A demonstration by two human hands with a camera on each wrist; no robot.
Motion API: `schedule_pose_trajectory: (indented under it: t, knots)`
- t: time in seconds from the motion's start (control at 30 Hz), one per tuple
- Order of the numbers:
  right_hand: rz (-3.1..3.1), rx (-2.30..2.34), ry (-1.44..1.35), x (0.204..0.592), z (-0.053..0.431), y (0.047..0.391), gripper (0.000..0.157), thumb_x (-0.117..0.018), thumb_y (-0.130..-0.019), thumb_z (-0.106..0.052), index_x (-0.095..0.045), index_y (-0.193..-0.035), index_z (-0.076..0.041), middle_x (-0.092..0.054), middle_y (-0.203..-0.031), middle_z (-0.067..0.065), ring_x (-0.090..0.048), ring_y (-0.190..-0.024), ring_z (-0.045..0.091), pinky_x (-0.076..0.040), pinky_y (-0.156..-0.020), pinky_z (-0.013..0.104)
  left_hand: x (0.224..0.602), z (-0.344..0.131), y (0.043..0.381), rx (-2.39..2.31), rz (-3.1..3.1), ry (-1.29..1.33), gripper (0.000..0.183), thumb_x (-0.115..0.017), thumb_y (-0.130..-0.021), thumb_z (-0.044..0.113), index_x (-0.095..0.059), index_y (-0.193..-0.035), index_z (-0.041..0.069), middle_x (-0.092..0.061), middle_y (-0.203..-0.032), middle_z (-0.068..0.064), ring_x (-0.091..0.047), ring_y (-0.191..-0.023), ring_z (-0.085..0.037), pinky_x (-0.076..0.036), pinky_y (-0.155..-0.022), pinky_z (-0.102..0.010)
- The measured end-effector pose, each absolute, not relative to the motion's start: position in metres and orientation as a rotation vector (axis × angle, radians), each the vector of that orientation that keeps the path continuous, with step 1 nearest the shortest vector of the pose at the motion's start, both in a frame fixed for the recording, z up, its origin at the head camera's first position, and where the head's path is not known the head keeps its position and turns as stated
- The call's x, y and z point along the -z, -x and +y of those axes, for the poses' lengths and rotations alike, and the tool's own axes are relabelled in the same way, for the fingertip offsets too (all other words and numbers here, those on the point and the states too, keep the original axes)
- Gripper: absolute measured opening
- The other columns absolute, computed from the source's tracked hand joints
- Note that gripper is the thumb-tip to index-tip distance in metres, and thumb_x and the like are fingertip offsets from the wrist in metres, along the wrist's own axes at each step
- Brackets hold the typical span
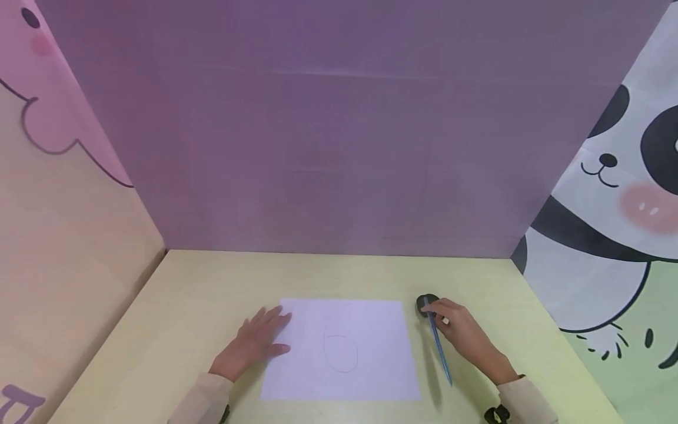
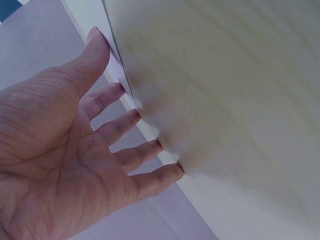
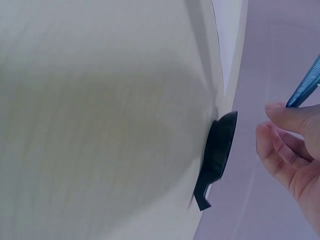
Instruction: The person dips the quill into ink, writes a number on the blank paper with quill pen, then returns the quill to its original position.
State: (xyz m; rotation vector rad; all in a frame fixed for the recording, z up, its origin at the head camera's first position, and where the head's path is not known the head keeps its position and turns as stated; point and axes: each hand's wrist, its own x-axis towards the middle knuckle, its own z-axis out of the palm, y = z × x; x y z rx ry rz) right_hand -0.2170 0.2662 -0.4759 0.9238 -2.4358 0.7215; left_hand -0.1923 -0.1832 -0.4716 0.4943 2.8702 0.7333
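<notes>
A white sheet of paper lies on the table, with a thin rounded outline drawn near its middle. At the sheet's left edge my left hand is spread, thumb and fingertips at the paper; the left wrist view shows its fingertips down at the surface. My right hand, right of the paper, pinches a slim blue pen between thumb and fingers near its far end. In the right wrist view the blue pen has a ribbed surface. Close by that hand sits a small black holder-like piece.
The pale wooden table meets a purple backdrop at the back. A pink and beige printed panel stands on the left, and a panda-printed panel on the right.
</notes>
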Motion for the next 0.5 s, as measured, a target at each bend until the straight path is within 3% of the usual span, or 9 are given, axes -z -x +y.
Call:
schedule_pose_trajectory:
  t: [0.5]
  knots:
    - [-2.401,-0.674,-0.966,0.478,0.288,0.221,0.048,-0.080,-0.064,0.030,-0.073,-0.099,-0.002,-0.070,-0.095,0.006,-0.066,-0.076,0.014,-0.057,-0.061,0.023,0.471,-0.182,0.193,-0.704,2.887,-0.492,0.066,-0.077,-0.093,0.025,-0.053,-0.149,-0.001,-0.041,-0.160,-0.029,-0.027,-0.148,-0.063,-0.022,-0.113,-0.083]
